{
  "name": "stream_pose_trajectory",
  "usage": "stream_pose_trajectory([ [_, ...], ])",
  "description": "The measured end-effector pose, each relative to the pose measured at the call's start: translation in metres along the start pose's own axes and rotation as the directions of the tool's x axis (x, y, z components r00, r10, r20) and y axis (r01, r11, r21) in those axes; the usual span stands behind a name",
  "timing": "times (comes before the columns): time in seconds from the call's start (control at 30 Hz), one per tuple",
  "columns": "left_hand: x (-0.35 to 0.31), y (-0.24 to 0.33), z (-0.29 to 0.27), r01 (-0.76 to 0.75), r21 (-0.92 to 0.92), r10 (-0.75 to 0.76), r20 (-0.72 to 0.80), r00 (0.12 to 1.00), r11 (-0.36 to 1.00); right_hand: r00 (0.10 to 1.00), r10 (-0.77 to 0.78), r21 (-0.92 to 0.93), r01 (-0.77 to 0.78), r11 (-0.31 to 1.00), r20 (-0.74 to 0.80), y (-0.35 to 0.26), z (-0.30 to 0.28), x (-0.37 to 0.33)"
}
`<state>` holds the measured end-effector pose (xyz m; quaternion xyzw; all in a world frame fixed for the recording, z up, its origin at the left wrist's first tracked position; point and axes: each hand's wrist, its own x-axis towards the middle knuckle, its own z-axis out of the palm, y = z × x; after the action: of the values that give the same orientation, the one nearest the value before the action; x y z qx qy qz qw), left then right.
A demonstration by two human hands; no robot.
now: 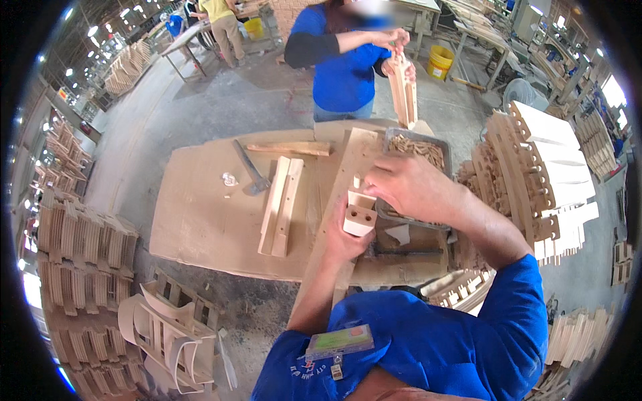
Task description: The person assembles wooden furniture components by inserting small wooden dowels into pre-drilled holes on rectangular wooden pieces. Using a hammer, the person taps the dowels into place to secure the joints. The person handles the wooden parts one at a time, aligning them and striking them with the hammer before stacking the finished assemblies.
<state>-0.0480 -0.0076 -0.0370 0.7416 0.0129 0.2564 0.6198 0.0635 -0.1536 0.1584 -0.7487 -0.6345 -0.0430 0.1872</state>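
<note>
A short pale wooden block (pixel 360 219) with two round holes in its end face sits above the tabletop (pixel 200 220), held up in front of the person's chest. The left hand (pixel 344 239) cups it from below and behind, its grip closed around the block's lower side. The right hand (pixel 409 188) comes over from the right, its fingers bunched at the block's top edge where a small wooden peg (pixel 357 182) stands up; the grip is closed in a pinch, though whether the fingertips actually clasp the peg cannot be told.

Just behind the hands lies a grey metal tray (pixel 447 159) filled with small wooden dowels (pixel 418 148). A long plank (pixel 356 160) runs diagonally under the hands across the tabletop. To the left of it lie two pale slats (pixel 281 204) side by side, a hammer (pixel 251 168) with its head near them, a thinner strip of wood (pixel 289 148) and a crumpled scrap of clear wrapping (pixel 229 179).

Across the tabletop stands another person in a blue top (pixel 342 73), whose hands hold a bundle of upright wooden pieces (pixel 403 90). To the right, stacks of shaped wooden parts (pixel 528 174) with pegs and holes are piled. More stacked wooden parts (pixel 80 247) stand on the floor to the left, and curved frames (pixel 167 331) lie at the lower left. A yellow bucket (pixel 439 62) stands on the floor further back.
</note>
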Motion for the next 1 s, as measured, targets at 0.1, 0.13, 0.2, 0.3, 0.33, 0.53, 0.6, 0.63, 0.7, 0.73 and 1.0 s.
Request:
stream_pose_trajectory([
  [0.1, -0.002, 0.000, -0.001, 0.028, 0.002, -0.028, -0.007, 1.000, 1.000, 0.973, 0.084, 0.196, -0.042, 0.980, -0.214, 0.017, 0.018, -0.012],
  [0.13, -0.004, -0.010, -0.003, 0.039, -0.037, -0.040, -0.030, 0.999, 0.999, 0.945, 0.177, 0.320, -0.084, 0.944, -0.275, 0.020, 0.023, -0.012],
  [0.2, -0.003, -0.007, -0.002, 0.083, -0.159, -0.089, -0.029, 0.996, 0.984, 0.801, 0.533, 0.695, -0.218, 0.685, -0.274, 0.048, 0.055, -0.030],
  [0.3, 0.003, -0.007, 0.004, 0.056, -0.137, -0.061, -0.035, 0.998, 0.989, 0.592, 0.764, 0.584, -0.534, 0.611, -0.257, 0.137, 0.138, -0.097],
  [0.33, 0.000, -0.008, -0.002, 0.061, -0.085, -0.065, -0.043, 0.997, 0.995, 0.516, 0.856, 0.344, -0.803, 0.487, -0.007, 0.142, 0.157, -0.105],
  [0.53, 0.003, -0.002, -0.003, 0.036, -0.137, -0.044, -0.060, 0.997, 0.990, 0.555, 0.829, -0.163, -0.814, 0.558, 0.065, 0.154, 0.253, -0.189],
  [0.6, 0.001, -0.007, -0.001, 0.072, -0.160, -0.086, -0.083, 0.993, 0.984, 0.520, 0.849, -0.061, -0.848, 0.526, 0.091, 0.153, 0.250, -0.185],
  [0.63, 0.001, -0.008, -0.002, 0.078, -0.144, -0.088, -0.063, 0.994, 0.986, 0.519, 0.846, -0.026, -0.851, 0.525, 0.118, 0.158, 0.245, -0.182],
  [0.7, 0.000, -0.011, -0.004, 0.090, -0.109, -0.094, -0.026, 0.995, 0.990, 0.538, 0.836, 0.039, -0.842, 0.537, 0.105, 0.156, 0.241, -0.182],
  [0.73, 0.001, -0.012, -0.004, 0.077, -0.109, -0.081, -0.031, 0.996, 0.991, 0.559, 0.827, 0.061, -0.829, 0.555, 0.061, 0.156, 0.240, -0.184],
  [1.0, 0.002, -0.005, 0.002, 0.061, -0.109, -0.068, -0.060, 0.996, 0.992, 0.459, 0.885, 0.304, -0.834, 0.461, -0.083, 0.183, 0.252, -0.217],
])
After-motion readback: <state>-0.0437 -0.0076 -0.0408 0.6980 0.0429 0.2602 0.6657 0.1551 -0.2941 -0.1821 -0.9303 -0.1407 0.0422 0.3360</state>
